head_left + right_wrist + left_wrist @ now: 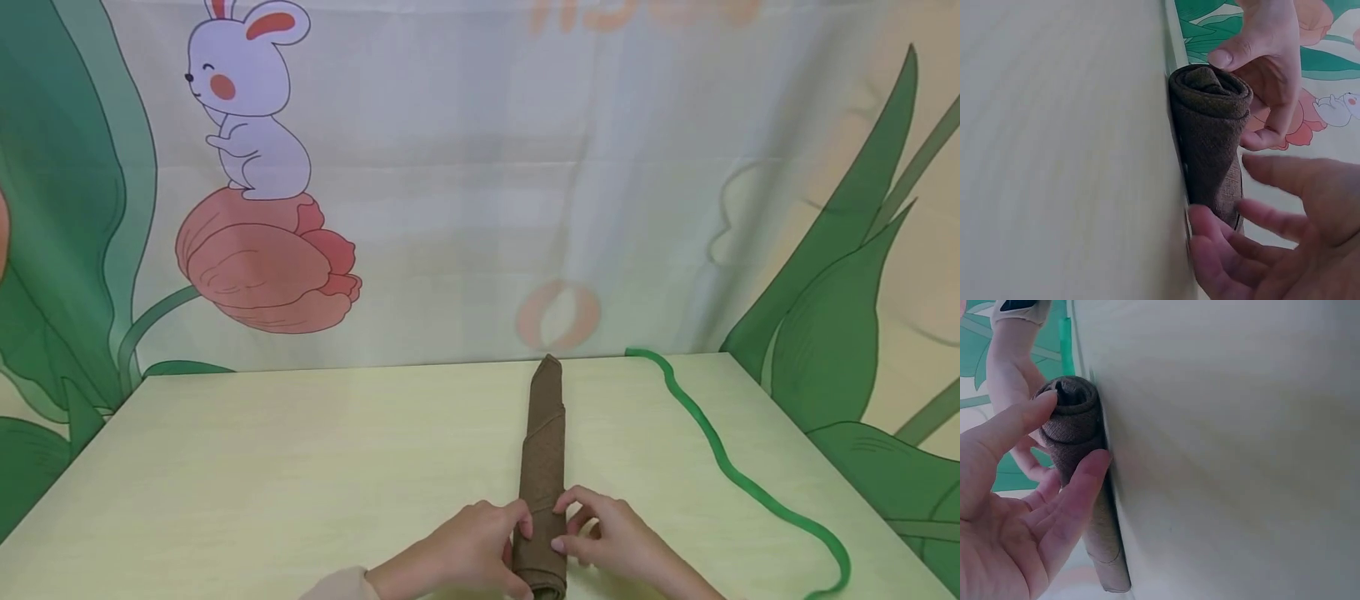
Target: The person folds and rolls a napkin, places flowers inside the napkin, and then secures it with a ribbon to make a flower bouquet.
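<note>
A brown cloth point(543, 467), rolled into a long tube that narrows to a point at the far end, lies lengthwise on the table. Its near end shows a spiral opening point(1204, 81). My left hand point(476, 546) holds the near end from the left; in the left wrist view its thumb point(1038, 409) reaches the rim of the opening and its fingers point(1085, 481) lie along the side by the tabletop. From the right, my right hand point(618, 537) holds the roll a little farther up, curled fingers point(1210, 250) low at its side and the thumb above.
A green ribbon-like strip point(738, 475) winds along the right part of the pale table point(262, 467). Behind the table hangs a printed cloth backdrop point(450, 208) with a rabbit, a flower and leaves.
</note>
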### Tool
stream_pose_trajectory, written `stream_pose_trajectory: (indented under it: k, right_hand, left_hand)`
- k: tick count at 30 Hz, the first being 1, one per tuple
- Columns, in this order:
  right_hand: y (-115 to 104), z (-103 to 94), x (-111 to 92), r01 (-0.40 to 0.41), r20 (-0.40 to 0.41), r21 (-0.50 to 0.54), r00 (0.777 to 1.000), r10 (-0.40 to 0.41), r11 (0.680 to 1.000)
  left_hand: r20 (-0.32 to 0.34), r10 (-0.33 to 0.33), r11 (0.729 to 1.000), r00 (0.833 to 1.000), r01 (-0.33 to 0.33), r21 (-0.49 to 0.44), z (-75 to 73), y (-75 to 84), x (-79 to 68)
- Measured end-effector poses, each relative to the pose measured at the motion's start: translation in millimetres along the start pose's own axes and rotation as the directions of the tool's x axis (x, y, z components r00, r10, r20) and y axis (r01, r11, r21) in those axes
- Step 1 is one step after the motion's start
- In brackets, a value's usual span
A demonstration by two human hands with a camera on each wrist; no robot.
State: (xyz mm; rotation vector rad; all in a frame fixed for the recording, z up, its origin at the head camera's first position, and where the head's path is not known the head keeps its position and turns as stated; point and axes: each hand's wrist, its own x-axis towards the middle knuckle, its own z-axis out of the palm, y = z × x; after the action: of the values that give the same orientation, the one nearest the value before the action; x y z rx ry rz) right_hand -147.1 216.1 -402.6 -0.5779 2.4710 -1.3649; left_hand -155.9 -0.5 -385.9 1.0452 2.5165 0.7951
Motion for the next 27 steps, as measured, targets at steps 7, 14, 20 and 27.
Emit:
stream_pose_trajectory:
  k: [7, 14, 20, 27]
  right_hand:
    - [-2.2, -0.6, -9.1, -0.02, 0.12, 0.118, 0.993, 0.006, 0.993]
    - [-1.5, -2.2, -9.5, -0.057, 0.119, 0.151, 0.992, 0.039, 0.987]
    - [-1.3, 5.8, -7.2, -0.014, 0.075, 0.098, 0.997, 0.007, 0.995]
    - [-4.4, 14.9, -2.8, 0.03, 0.088, 0.129, 0.995, -0.041, 0.991]
  left_hand:
    - [0.016, -0.04, 0.988, 0.999, 0.042, -0.15, 0.8, -1.9, 0.1]
    - [0.07, -0.185, 0.797, 0.98, 0.191, -0.573, 2.6, -5.4, 0.6]
    - [0.084, -0.244, 0.675, 0.966, 0.231, -0.701, 2.9, -8.8, 4.4]
    - [0.103, -0.245, 0.669, 0.964, 0.245, -0.702, 1.5, -16.7, 1.4]
